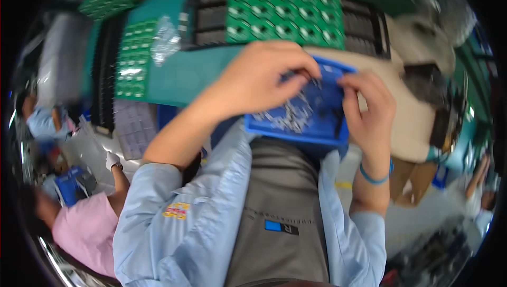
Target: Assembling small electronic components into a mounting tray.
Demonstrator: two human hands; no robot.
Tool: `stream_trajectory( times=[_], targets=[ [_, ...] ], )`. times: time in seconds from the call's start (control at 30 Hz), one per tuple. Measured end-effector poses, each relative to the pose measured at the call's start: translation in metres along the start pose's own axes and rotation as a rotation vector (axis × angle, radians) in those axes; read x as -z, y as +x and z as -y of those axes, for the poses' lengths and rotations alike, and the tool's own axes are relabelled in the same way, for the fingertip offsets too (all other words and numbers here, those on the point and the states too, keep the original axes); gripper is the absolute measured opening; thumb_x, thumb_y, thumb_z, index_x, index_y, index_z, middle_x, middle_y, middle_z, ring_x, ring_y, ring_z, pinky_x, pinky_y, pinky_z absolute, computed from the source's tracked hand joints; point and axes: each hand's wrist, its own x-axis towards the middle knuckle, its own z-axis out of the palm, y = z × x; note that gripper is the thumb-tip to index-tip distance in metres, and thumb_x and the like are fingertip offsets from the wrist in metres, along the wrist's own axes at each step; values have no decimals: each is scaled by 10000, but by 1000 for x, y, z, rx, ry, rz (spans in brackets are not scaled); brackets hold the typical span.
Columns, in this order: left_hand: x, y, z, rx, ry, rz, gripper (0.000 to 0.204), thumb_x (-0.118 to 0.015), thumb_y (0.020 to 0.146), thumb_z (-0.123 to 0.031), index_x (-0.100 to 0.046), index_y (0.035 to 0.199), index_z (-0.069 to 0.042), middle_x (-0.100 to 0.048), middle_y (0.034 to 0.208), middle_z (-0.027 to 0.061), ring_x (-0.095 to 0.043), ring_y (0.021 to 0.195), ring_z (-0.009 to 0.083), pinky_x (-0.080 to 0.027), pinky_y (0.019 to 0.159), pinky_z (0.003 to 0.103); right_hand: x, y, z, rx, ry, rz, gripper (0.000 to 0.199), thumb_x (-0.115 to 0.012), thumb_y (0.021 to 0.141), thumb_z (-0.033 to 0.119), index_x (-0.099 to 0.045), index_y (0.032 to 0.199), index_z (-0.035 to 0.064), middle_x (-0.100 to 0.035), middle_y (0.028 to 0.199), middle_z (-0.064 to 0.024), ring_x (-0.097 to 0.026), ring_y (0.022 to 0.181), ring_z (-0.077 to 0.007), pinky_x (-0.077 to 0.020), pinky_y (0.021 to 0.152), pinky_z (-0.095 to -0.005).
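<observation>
A blue tray (323, 135) sits close in front of my body, with many small silvery metal parts (293, 115) heaped in it. Over its far left side is my left hand (266, 78), thumb and fingers pinched together. A tiny dark or metallic bit shows at those fingertips, too small and blurred to name. My right hand (372, 104) is at the tray's right rim, thumb and forefinger curled toward each other. Whatever is between them cannot be made out. Beyond the hands lies a green circuit board panel (285, 15) in a black frame (208, 20).
Left on the green mat (185, 75) are another green board panel (133, 59) and a clear plastic bag (165, 41). Beige material (409, 123) covers the bench at right, beside a dark bag (425, 83). A person in pink (87, 229) is at lower left.
</observation>
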Motion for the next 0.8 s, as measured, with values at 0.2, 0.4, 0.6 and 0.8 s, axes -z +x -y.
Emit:
stream_trajectory(
  times=[0.2, 0.4, 0.6, 0.8],
  targets=[
    [-2, -3, -5, 66, 28, 126, 281, -724, 832, 59, -785, 1084, -48, -769, 963, 52, -674, 801, 182, -534, 739, 287, -1, -3, -5, -23, 75, -38, 233, -645, 789, -141, -736, 943, 9, -662, 864, -48, -541, 674, -163, -458, 624, -275],
    [19, -6, -1, -9, 284, -11, 255, -756, 837, 11, -790, 1081, -54, -758, 992, 41, -671, 835, 197, -537, 765, 301, -2, -6, -9, -4, 90, -67, 226, -655, 789, -148, -735, 935, 4, -665, 851, -35, -527, 648, -140, -440, 596, -257],
    [14, -24, -14, -29, 622, 305, 195, -785, 802, -43, -790, 996, -66, -725, 964, 25, -646, 849, 213, -525, 768, 314, -2, -7, -8, -62, 100, -19, 222, -644, 797, -158, -737, 945, -20, -694, 894, -65, -586, 760, -173, -473, 692, -256],
    [11, -23, -15, -17, 600, 229, 151, -790, 789, -55, -781, 939, -74, -714, 944, 18, -636, 850, 215, -518, 764, 319, -2, -8, -8, -55, 87, -12, 229, -636, 789, -160, -733, 942, -21, -693, 890, -66, -585, 756, -171, -472, 684, -256]
  ],
)
